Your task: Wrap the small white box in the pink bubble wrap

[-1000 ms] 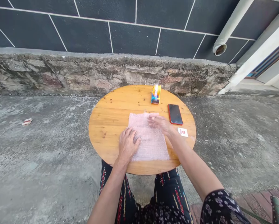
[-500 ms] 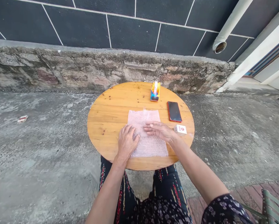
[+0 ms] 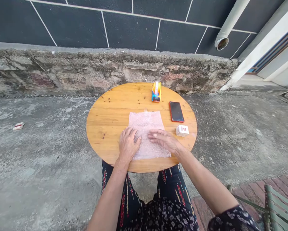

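A pinkish sheet of bubble wrap [image 3: 146, 123] lies flat on the round wooden table [image 3: 107, 118]. My left hand [image 3: 127, 145] rests palm down on the sheet's near left part, fingers spread. My right hand [image 3: 164, 140] lies flat on its near right part, fingers stretched toward the left. Neither hand holds anything. A small white box with a red mark [image 3: 182, 130] stands just right of the sheet, close to my right hand. Behind the box lies a dark phone with a red edge [image 3: 176, 111]. A yellow and blue tape dispenser [image 3: 156, 91] stands at the table's far side.
The table stands on rough concrete ground before a low stone ledge [image 3: 86, 70] and a dark tiled wall. A white drainpipe [image 3: 227, 25] ends at the upper right. A green chair edge [image 3: 278, 208] shows at the lower right. A scrap of litter [image 3: 18, 125] lies on the ground at left.
My right hand has slid from the far part of the bubble wrap toward me, across the sheet. My left hand has stayed in place. The view has shifted slightly.
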Available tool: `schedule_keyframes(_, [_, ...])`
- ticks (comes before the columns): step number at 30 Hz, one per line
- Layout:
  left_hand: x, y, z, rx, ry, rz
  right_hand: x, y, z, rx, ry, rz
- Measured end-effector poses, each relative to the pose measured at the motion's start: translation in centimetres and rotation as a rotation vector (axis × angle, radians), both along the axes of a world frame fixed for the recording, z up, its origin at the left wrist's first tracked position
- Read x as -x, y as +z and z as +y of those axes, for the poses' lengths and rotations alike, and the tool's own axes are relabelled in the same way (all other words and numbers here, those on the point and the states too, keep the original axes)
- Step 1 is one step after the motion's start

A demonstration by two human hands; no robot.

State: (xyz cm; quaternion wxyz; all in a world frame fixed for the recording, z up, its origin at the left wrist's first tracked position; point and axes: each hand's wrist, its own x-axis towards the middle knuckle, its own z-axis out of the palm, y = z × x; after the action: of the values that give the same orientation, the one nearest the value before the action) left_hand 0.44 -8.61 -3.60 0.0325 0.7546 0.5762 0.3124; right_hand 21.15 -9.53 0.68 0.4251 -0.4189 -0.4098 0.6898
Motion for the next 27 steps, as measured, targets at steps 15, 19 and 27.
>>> schedule_keyframes(15, [0.0, -0.1, 0.1, 0.006, -0.001, 0.003, -1.9, -0.1, -1.2, -0.088, -0.285, -0.101])
schedule_keyframes(19, [0.0, -0.2, 0.2, 0.010, 0.010, -0.003, -2.0, 0.5, -0.4, -0.193, -0.314, -0.124])
schedule_keyframes(27, [0.5, 1.2, 0.0, -0.017, -0.045, -0.073, 2.2, 0.1, 4.5, -0.053, -0.188, 0.114])
